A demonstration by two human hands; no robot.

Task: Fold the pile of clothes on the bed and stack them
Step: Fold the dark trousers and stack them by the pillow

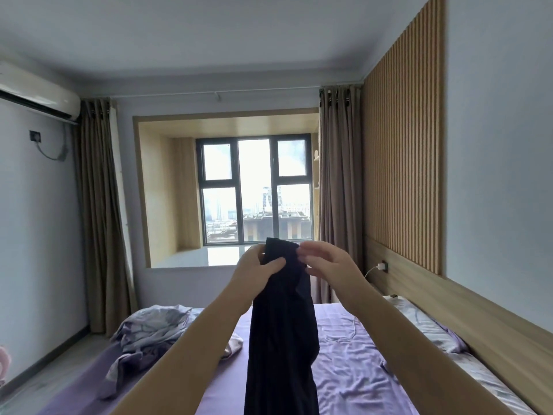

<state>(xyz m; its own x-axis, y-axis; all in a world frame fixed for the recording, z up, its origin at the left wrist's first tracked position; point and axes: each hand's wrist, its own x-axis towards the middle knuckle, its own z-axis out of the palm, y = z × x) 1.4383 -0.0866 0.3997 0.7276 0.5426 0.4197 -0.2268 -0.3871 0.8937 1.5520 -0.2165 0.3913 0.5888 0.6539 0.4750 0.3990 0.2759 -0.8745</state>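
Item 1: dark garment (282,324), navy/black, held up above the bed (353,348), hanging lengthwise w/ lower end running out of frame at bottom. Top edge at approx. window-sill level in view.

Item 2: left hand (257,269), clamped on garment's upper left edge, thumb across front of fabric, fingers behind.

Item 3: right hand (329,263), at garment's upper right edge; fingers loosely spread, fingertips at the cloth. Cannot tell if it is pinching fabric or only touching.

Item 4: bed, purple sheet, wrinkled, under the garment.

Item 5: crumpled clothes/bedding pile (149,330), grey-lilac, on bed left of garment, far side.

Item 6: pillows (419,322), pale, along bed's right edge, right of garment, beside wood headboard panel (466,313).

Item 7: white charger cable (356,324), on sheet right of garment, running up to wall plug (381,266).

Item 8: window (256,190), behind garment, curtains either side. AC unit (36,97), upper left wall.
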